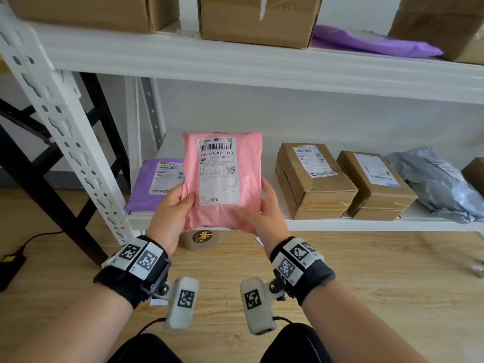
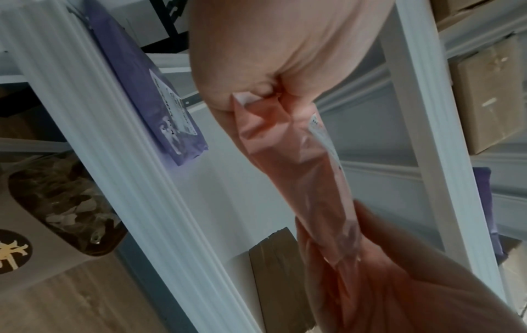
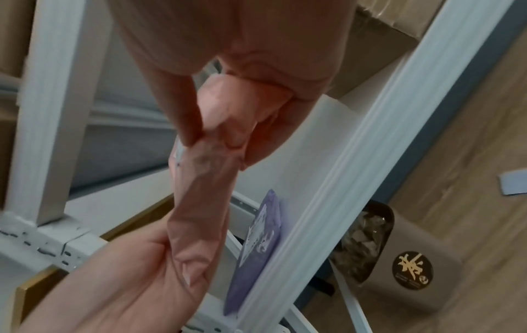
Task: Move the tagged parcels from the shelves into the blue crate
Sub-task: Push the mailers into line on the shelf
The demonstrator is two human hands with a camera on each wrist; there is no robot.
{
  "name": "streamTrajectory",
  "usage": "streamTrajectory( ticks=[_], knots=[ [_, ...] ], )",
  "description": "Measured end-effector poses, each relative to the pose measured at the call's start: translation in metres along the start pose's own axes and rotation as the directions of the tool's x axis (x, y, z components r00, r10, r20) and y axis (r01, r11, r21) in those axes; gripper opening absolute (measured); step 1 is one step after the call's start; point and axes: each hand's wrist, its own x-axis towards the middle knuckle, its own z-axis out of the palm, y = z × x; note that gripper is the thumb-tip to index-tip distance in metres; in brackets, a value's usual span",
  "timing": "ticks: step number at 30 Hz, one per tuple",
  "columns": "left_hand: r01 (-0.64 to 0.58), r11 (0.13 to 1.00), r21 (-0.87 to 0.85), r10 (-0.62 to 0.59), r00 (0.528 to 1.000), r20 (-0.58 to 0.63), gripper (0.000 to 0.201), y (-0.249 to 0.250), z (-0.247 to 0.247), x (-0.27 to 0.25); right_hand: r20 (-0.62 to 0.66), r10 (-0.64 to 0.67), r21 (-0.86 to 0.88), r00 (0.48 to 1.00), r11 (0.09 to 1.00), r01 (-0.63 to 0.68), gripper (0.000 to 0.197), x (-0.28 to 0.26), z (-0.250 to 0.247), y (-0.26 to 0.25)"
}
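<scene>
A pink poly parcel (image 1: pixel 222 179) with a white shipping label is held upright in front of the lower shelf (image 1: pixel 340 225). My left hand (image 1: pixel 178 205) grips its lower left edge and my right hand (image 1: pixel 262 205) grips its lower right edge, thumbs on the front. The left wrist view shows the pink parcel (image 2: pixel 299 169) edge-on, pinched by my left hand (image 2: pixel 256 90). In the right wrist view the pink parcel (image 3: pixel 205 202) is pinched by my right hand (image 3: pixel 228 112). A purple labelled parcel (image 1: pixel 154 184) lies on the shelf behind. The blue crate is out of view.
Two taped cardboard boxes (image 1: pixel 314 179) (image 1: pixel 374 184) and a grey poly bag (image 1: pixel 440 184) lie on the lower shelf to the right. The upper shelf (image 1: pixel 235 64) carries boxes and a purple mailer (image 1: pixel 374 41). A brown pouch (image 1: pixel 201 239) sits on the wooden floor below the parcel.
</scene>
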Motion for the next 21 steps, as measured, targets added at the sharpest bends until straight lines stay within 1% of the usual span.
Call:
streamTrajectory(
  ticks=[1, 2, 3, 5, 7, 12, 15, 17, 21],
  knots=[
    [-0.009, 1.000, 0.018, 0.009, 1.000, -0.007, 0.021, 0.000, 0.001, 0.000, 0.012, 0.001, -0.026, 1.000, 1.000, -0.001, 0.101, 0.000, 0.003, 0.001],
    [-0.014, 0.999, 0.035, 0.015, 1.000, -0.012, 0.021, 0.000, 0.003, 0.000, 0.018, 0.002, -0.045, 1.000, 0.999, -0.001, 0.101, 0.000, 0.005, 0.001],
    [-0.017, 0.998, 0.054, 0.018, 1.000, -0.016, 0.021, 0.001, 0.004, -0.001, 0.016, 0.004, -0.053, 1.000, 0.999, -0.003, 0.094, 0.001, 0.006, 0.002],
    [-0.017, 0.995, 0.096, 0.019, 1.000, -0.024, 0.023, 0.003, 0.004, -0.001, 0.012, 0.006, -0.026, 1.000, 1.000, -0.006, 0.070, 0.002, 0.004, 0.001],
    [-0.026, 0.992, 0.120, 0.028, 0.999, -0.020, 0.024, 0.004, 0.003, -0.001, 0.021, -0.013, -0.026, 1.000, 1.000, 0.014, 0.061, 0.003, 0.000, 0.001],
    [-0.087, 0.972, 0.217, 0.088, 0.996, 0.002, 0.018, 0.002, 0.002, 0.005, -0.008, -0.023, -0.040, 1.000, 0.999, 0.022, 0.060, 0.007, 0.000, 0.005],
    [-0.144, 0.943, 0.299, 0.138, 0.990, 0.044, 0.013, -0.002, 0.001, 0.008, -0.036, -0.052, -0.107, 0.998, 0.993, 0.048, 0.056, 0.012, -0.001, 0.008],
    [-0.148, 0.934, 0.326, 0.133, 0.989, 0.067, 0.018, -0.004, -0.002, 0.010, -0.057, -0.057, -0.153, 0.997, 0.987, 0.047, 0.055, 0.017, -0.001, 0.009],
    [-0.137, 0.923, 0.360, 0.127, 0.991, 0.051, 0.041, -0.010, -0.015, 0.012, -0.103, -0.045, -0.204, 0.994, 0.979, 0.023, 0.052, 0.030, -0.006, 0.011]
  ],
)
